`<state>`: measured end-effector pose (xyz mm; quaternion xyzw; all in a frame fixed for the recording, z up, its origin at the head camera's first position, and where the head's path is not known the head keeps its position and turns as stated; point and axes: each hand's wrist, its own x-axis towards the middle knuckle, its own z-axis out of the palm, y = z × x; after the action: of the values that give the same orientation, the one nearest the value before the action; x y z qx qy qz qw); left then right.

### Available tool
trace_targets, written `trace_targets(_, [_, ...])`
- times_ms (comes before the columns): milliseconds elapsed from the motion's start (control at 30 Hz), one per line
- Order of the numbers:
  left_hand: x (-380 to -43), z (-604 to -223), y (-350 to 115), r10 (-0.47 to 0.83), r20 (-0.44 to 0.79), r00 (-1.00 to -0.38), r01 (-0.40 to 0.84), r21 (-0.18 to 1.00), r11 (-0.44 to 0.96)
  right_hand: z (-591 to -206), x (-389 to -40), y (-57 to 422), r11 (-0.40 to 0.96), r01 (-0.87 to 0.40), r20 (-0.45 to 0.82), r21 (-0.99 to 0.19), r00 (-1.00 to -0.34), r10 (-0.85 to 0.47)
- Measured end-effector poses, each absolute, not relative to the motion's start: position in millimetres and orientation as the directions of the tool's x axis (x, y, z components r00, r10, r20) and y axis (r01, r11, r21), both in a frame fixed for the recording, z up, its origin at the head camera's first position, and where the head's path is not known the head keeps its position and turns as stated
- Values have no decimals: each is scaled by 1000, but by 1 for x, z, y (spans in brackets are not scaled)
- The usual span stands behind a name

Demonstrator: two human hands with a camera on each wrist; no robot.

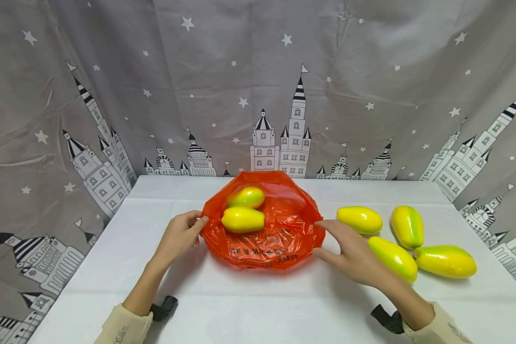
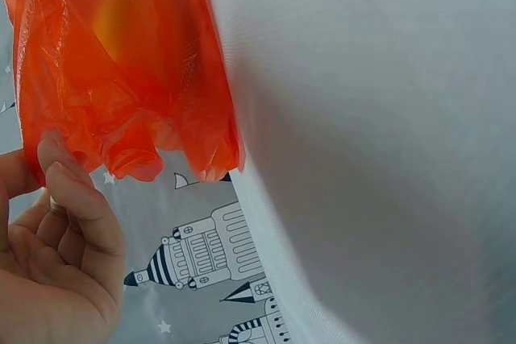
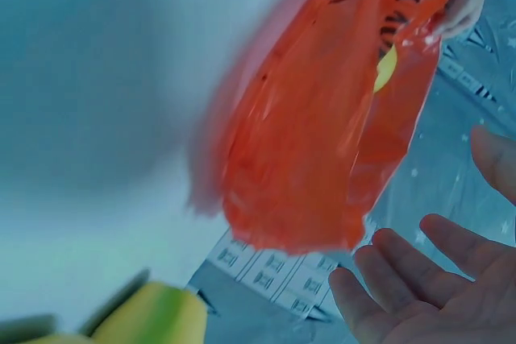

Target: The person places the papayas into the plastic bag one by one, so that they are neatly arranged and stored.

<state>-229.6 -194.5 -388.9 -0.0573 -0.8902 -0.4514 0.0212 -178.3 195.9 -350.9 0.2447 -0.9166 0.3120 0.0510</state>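
A red plastic bag (image 1: pixel 290 217) lies on the white table with its mouth spread towards me. Inside it are two glossy yellow-green papayas, one (image 1: pixel 246 196) behind the other (image 1: pixel 243 220). My left hand (image 1: pixel 178 239) pinches the bag's left edge between thumb and fingers. At the right edge, my right hand (image 1: pixel 350 251) has its fingers spread and relaxed; the right wrist view shows that hand (image 3: pixel 435 288) apart from the bag (image 3: pixel 306 134), holding nothing. More papayas lie right of the bag, the closest one (image 1: pixel 392 260) partly hidden behind my right hand.
Beyond that hand sit other papayas: one at the back (image 1: pixel 360 220), one upright-lying (image 1: pixel 407 227) and one at far right (image 1: pixel 446 261). The white tablecloth (image 1: pixel 258 306) ends at a grey curtain (image 1: pixel 198 95) printed with castles and stars.
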Motion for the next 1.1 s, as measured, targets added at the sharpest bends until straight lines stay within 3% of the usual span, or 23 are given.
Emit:
trace_targets(333, [-228,-387,-195,80,85,-993,116,795,596,-350,-167,227,753,-426,246,-503,-905,-347])
trace_targets(700, [-227,-385,-200,81,81,-993,113,789,604,-364,-150,278,799,-416,346,-433,-896,-279])
trace_targets(1100, [-230,-388,-194,94,89,-992,127,803,583,-374,-142,310,793,-301,260,-530,-948,-186])
